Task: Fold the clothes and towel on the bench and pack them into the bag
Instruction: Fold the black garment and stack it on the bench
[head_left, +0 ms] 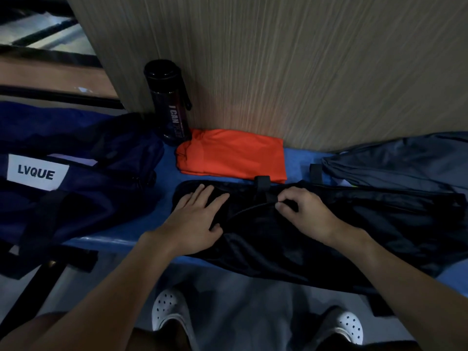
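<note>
Black cloth (304, 244): it lies spread on the blue bench (164, 188), right in front of the person. Its front edge hangs over a little. It is dark here, so I cannot tell if it is shorts or trousers.
Left hand (196, 219): flat, with straight fingers, pressing the cloth's left end down.
Right hand (301, 214): fingers curled, pinching a bit of the cloth near its top edge.
Orange cloth (233, 155): already folded, just behind the black cloth.
Grey cloth (405, 160): at the right end, not folded yet.
Bag (83, 188): at the left end of the bench.
How to fold well: I think the flat hand should hold still. The pinching hand should pull the cloth smooth, then lay edge on edge. Go slow, because the cloth may slide off the front.
</note>
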Demonstrator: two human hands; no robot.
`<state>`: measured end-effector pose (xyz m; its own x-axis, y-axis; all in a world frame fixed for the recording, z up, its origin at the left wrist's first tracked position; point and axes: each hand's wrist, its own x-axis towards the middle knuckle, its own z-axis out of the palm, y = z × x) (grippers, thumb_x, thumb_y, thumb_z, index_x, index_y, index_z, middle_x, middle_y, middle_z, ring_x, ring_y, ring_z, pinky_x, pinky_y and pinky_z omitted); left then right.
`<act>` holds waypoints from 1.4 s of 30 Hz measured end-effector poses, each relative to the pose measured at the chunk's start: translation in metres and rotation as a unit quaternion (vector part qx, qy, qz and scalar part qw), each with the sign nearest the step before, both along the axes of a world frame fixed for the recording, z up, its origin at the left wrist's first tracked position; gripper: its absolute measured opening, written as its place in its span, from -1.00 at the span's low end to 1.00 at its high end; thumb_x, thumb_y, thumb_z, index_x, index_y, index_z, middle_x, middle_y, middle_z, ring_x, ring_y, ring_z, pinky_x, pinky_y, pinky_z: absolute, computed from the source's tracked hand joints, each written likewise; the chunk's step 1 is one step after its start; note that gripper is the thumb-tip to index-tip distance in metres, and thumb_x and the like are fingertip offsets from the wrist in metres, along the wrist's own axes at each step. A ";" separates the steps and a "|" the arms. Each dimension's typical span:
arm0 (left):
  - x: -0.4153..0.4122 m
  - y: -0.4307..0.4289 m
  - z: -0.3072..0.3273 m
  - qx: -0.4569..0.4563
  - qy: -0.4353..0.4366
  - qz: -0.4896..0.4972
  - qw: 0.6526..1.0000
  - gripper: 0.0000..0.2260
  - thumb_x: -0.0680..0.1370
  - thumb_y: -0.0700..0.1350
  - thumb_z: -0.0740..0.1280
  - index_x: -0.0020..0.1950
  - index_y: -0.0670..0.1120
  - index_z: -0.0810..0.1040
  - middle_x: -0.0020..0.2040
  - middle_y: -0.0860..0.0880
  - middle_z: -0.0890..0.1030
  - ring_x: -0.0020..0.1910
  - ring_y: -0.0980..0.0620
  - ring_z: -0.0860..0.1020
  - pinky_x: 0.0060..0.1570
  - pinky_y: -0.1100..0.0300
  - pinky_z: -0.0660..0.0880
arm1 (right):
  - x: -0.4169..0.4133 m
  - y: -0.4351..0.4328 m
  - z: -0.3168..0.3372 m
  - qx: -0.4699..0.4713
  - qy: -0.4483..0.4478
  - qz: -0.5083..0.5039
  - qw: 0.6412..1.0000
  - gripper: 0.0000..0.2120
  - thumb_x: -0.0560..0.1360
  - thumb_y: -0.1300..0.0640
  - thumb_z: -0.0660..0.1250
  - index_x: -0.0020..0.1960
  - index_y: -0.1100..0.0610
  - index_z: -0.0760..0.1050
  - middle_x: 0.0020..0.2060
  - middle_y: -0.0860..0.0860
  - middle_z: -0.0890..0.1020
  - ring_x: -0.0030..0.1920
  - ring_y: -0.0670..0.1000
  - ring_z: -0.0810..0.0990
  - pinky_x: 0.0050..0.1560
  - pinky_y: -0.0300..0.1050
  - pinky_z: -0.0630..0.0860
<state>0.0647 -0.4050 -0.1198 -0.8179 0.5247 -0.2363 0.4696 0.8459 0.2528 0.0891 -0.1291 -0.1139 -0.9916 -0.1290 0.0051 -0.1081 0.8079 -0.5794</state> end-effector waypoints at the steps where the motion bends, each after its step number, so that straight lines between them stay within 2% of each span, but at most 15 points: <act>1: 0.000 0.001 -0.001 -0.007 -0.003 0.005 1.000 -0.33 0.62 0.06 0.16 0.62 0.13 -0.17 0.62 -0.10 -0.22 0.58 -0.04 -0.28 0.53 0.00 -0.25 | -0.004 -0.001 0.001 -0.033 0.011 -0.012 0.999 -0.79 0.54 0.06 0.36 -0.21 -0.21 0.46 -0.16 -0.18 0.58 -0.04 -0.06 0.55 0.15 0.09 0.45; 4: -0.002 0.003 -0.001 -0.033 0.001 0.017 0.999 -0.31 0.60 0.10 0.14 0.61 0.14 -0.19 0.61 -0.13 -0.28 0.58 -0.09 -0.30 0.53 -0.05 -0.24 | -0.012 -0.007 0.009 -0.120 0.001 -0.030 0.992 -0.73 0.57 0.17 0.33 -0.26 -0.08 0.53 -0.28 -0.11 0.62 -0.21 -0.12 0.57 -0.05 -0.12 0.49; 8: -0.004 0.005 0.003 -0.026 0.001 0.053 0.998 -0.38 0.60 0.15 0.05 0.62 0.14 -0.13 0.61 -0.13 -0.26 0.59 -0.12 -0.23 0.54 -0.04 -0.16 | -0.010 -0.007 0.008 -0.064 0.067 -0.031 0.995 -0.73 0.61 0.06 0.26 -0.20 0.15 0.56 -0.27 0.05 0.59 -0.22 0.04 0.55 -0.13 -0.03 0.50; 10: -0.004 0.007 0.003 0.014 0.041 0.079 0.996 -0.41 0.56 0.21 -0.10 0.60 0.13 0.11 0.62 -0.12 -0.02 0.59 -0.13 -0.04 0.53 -0.07 -0.02 | -0.002 -0.002 0.005 -0.034 0.135 -0.029 0.990 -0.75 0.59 0.05 0.29 -0.23 0.12 0.52 -0.29 0.00 0.53 -0.24 0.01 0.51 -0.20 -0.06 0.47; 12: -0.005 0.008 0.004 0.065 0.143 0.079 0.984 -0.41 0.56 0.21 -0.13 0.44 0.06 0.44 0.37 -0.06 0.38 0.38 -0.08 0.31 0.38 -0.10 0.25 | 0.007 0.000 -0.001 -0.007 0.138 0.018 0.990 -0.72 0.59 0.01 0.29 -0.25 0.10 0.51 -0.30 -0.04 0.50 -0.24 -0.01 0.48 -0.20 -0.05 0.45; 15: -0.007 0.014 -0.001 0.155 0.182 0.006 0.971 -0.50 0.61 0.15 -0.05 0.20 -0.01 0.61 0.05 0.10 0.45 0.10 0.08 0.40 0.18 0.01 0.37 | 0.022 -0.004 -0.011 0.082 0.116 0.048 0.989 -0.67 0.60 -0.09 0.15 -0.15 0.06 0.56 -0.26 -0.08 0.55 -0.18 -0.01 0.51 -0.11 -0.01 0.44; 19: -0.002 0.020 -0.004 0.147 0.120 -0.032 0.981 -0.44 0.56 0.24 -0.09 0.26 0.00 0.54 0.18 0.13 0.47 0.23 0.09 0.40 0.23 0.12 0.29 | 0.034 -0.007 -0.013 0.116 0.138 0.044 0.983 -0.66 0.55 -0.11 0.12 -0.17 0.04 0.57 -0.22 -0.12 0.54 -0.16 -0.03 0.49 -0.10 -0.11 0.36; 24: 0.000 0.016 -0.011 0.034 0.073 -0.027 0.996 -0.50 0.65 0.18 0.02 0.58 0.09 0.16 0.60 0.00 0.10 0.60 -0.06 -0.02 0.52 -0.05 -0.03 | 0.042 -0.008 -0.021 0.173 0.139 0.052 0.974 -0.73 0.48 0.07 0.34 0.17 0.01 0.58 0.11 -0.09 0.55 0.12 0.02 0.45 0.05 -0.07 0.39; 27: 0.001 0.016 -0.011 -0.006 0.050 -0.008 0.999 -0.45 0.63 0.17 -0.03 0.61 0.15 -0.03 0.63 -0.07 -0.15 0.60 -0.14 -0.21 0.54 -0.09 -0.17 | 0.044 -0.012 -0.022 0.208 0.101 0.044 0.972 -0.69 0.47 0.16 0.37 0.20 0.01 0.53 0.34 -0.05 0.47 0.34 0.07 0.36 0.22 0.05 0.37; 32: 0.001 0.022 -0.009 -0.040 0.038 0.030 0.998 -0.39 0.61 0.14 0.04 0.61 0.18 -0.15 0.58 -0.16 -0.34 0.57 -0.24 -0.29 0.54 -0.16 -0.19 | 0.039 -0.017 -0.016 0.214 0.029 0.022 0.976 -0.86 0.58 0.18 0.14 0.09 0.08 0.42 0.54 -0.01 0.23 0.57 -0.02 0.06 0.54 0.01 -0.04; 34: 0.000 0.022 -0.007 -0.036 0.028 0.046 0.998 -0.37 0.60 0.15 0.05 0.61 0.17 -0.16 0.57 -0.18 -0.38 0.57 -0.23 -0.30 0.55 -0.14 -0.18 | 0.038 -0.020 -0.011 0.220 0.047 -0.011 0.974 -0.83 0.56 0.14 0.08 0.06 0.08 0.43 0.45 0.00 0.38 0.51 0.03 0.22 0.50 0.00 0.07; 36: 0.003 0.023 -0.003 -0.007 0.050 0.054 0.997 -0.38 0.58 0.14 0.07 0.62 0.11 -0.05 0.61 -0.17 -0.25 0.59 -0.19 -0.21 0.56 -0.12 -0.10 | 0.039 -0.023 -0.006 0.196 0.121 -0.030 0.973 -0.79 0.47 0.11 0.07 -0.01 0.07 0.46 0.14 -0.01 0.53 0.20 0.08 0.46 0.23 -0.04 0.28; 38: 0.007 0.026 0.002 0.047 0.124 0.063 0.989 -0.42 0.53 0.13 0.03 0.53 -0.02 0.28 0.54 -0.18 0.15 0.53 -0.17 0.13 0.48 -0.08 0.16 | 0.037 -0.026 -0.004 0.165 0.168 0.001 0.972 -0.76 0.46 0.13 0.10 0.01 0.09 0.50 -0.05 -0.03 0.52 -0.02 0.06 0.48 0.02 -0.10 0.30; 40: 0.008 0.029 0.002 0.087 0.193 0.059 0.976 -0.48 0.53 0.12 0.01 0.32 -0.09 0.52 0.25 -0.08 0.40 0.26 -0.10 0.38 0.25 -0.04 0.37 | 0.035 -0.031 -0.006 0.167 0.160 0.048 0.972 -0.70 0.49 0.13 0.10 0.09 0.12 0.54 -0.05 -0.02 0.54 -0.05 0.06 0.48 -0.02 -0.11 0.32; 42: 0.009 0.030 -0.003 0.091 0.204 0.047 0.974 -0.51 0.57 0.12 -0.01 0.26 -0.07 0.56 0.14 -0.03 0.44 0.16 -0.06 0.42 0.16 -0.03 0.39 | 0.031 -0.034 -0.011 0.181 0.118 0.068 0.974 -0.62 0.56 0.04 0.05 0.21 0.11 0.53 0.06 -0.03 0.54 0.04 0.04 0.48 0.05 -0.09 0.38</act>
<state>0.0732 -0.3747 -0.1231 -0.8703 0.4461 0.2086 0.4854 0.8486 0.2103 0.1200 -0.1626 -0.1251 -0.9421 -0.2946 0.1603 -0.3237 0.9238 -0.2044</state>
